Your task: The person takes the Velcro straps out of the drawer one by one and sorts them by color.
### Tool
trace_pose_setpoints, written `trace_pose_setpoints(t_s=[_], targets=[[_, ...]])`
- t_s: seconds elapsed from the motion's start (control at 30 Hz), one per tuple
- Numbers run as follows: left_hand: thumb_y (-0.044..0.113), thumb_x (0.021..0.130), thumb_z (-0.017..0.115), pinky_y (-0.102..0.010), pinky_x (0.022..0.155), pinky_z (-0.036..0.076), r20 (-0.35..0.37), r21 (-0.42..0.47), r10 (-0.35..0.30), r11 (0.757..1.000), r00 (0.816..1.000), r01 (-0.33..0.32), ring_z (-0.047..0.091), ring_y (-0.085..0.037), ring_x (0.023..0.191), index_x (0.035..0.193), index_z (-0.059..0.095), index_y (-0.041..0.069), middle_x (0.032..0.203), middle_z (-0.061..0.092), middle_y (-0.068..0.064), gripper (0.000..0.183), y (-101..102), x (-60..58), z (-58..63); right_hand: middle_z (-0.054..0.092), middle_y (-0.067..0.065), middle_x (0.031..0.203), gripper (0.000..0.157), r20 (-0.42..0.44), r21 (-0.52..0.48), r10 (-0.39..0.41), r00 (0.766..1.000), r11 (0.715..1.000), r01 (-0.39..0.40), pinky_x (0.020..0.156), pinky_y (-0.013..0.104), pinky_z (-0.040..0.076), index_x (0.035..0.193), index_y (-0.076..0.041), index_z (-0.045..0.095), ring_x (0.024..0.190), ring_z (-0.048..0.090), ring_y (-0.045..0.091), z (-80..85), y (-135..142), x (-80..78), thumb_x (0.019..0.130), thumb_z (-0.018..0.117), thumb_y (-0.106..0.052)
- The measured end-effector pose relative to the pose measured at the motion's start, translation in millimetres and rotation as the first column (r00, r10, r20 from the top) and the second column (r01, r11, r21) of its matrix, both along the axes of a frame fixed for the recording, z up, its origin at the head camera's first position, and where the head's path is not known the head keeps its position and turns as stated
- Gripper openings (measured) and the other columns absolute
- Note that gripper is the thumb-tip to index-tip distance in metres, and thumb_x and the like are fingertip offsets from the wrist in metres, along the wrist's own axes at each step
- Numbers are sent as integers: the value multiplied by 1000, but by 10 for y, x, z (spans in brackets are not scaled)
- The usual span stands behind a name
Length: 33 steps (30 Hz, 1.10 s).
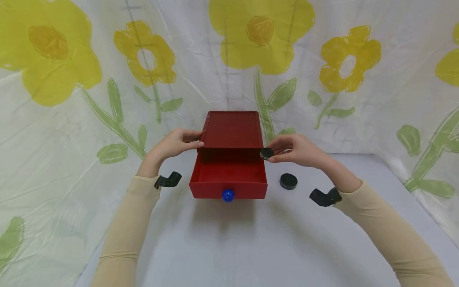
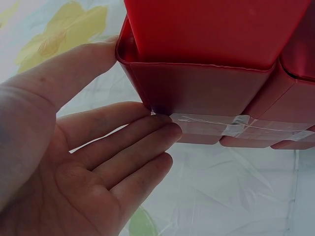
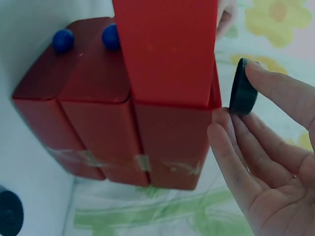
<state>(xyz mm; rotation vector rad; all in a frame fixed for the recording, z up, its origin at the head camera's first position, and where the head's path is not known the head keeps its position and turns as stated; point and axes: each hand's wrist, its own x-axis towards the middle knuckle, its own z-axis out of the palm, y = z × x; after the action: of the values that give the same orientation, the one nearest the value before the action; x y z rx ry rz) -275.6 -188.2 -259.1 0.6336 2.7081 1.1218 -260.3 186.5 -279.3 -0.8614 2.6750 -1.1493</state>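
Ok so the right hand [image 1: 297, 150] had a black disc [image 1: 267, 154] pinched between thumb and fingers, gap only as wide as the disc itself, right beside the front corner of the red cabinet [image 1: 234, 127] where the top drawer [image 1: 208, 190] stood open. Left hand [image 1: 174, 142] was loosely spread, fingers pretty straight, not wrapped round anything, just touching the cabinet's opposite side. For this bit I reckon a light pinch worked best, with enough height to clear the drawer's side wall and the cabinet's front edge, since clipping either could've popped the disc loose. Steady, gentle pressure from the left probably made sense too, because a tall stack with a drawer hanging out might tip forward. Material-wise, the cabinet looked like smooth plastic, darker red than the drawer, boxy with softened corners, three units joined by shiny clear tape [image 2: 204, 127]. The drawer was a brighter red tray with a round, glossy blue knob [image 1: 228, 195]. The disc was squat and dark, like its twin, a second disc [image 1: 288, 181] lying on the smooth pale counter [image 1: 222, 255]. The backdrop [image 1: 193, 48] was wrinkly, slightly shiny sheeting with yellow flowers.
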Motion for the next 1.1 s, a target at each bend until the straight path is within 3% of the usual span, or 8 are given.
trace_pose_setpoints(t_s=[0.33, 0.63, 0.83, 1.1], targets=[[23, 93, 61, -50, 100, 44, 3, -10, 3, 1000, 1000, -3, 55, -32, 121, 141, 44, 2, 135, 54, -19, 54, -1, -49, -34, 68, 9, 110, 46, -2, 30, -76, 997, 997, 76, 83, 31, 56, 118, -10, 64, 100, 66, 22, -152, 247, -59, 80, 76, -33], [39, 89, 64, -49, 101, 44, -8, 4, 5, 1000, 1000, -5, 56, -26, 120, 140, 48, 14, 135, 56, -10, 59, -109, -326, -281, 68, 11, 111, 46, 28, 35, -136, 990, 990, 135, 85, 37, 55, 117, -8, 64, 101, 66, 25, -309, 476, -81, 80, 76, -33], [43, 87, 65, -48, 99, 46, -23, 14, 2, 1000, 1000, -2, 58, -24, 118, 140, 50, 15, 133, 58, -8, 61, -126, -324, -298, 67, 12, 114, 51, 65, 74, -207, 976, 977, 202, 87, 39, 54, 119, -8, 63, 104, 65, 26, -410, 632, -93, 79, 76, -38], [43, 87, 66, -47, 98, 47, -19, 17, 9, 1000, 1000, -9, 59, -22, 116, 139, 51, 16, 131, 59, -6, 60, -118, -310, -291, 66, 15, 116, 54, 147, 59, -237, 960, 971, 230, 88, 37, 53, 121, -4, 60, 103, 65, 22, -644, 870, -118, 80, 76, -35]])
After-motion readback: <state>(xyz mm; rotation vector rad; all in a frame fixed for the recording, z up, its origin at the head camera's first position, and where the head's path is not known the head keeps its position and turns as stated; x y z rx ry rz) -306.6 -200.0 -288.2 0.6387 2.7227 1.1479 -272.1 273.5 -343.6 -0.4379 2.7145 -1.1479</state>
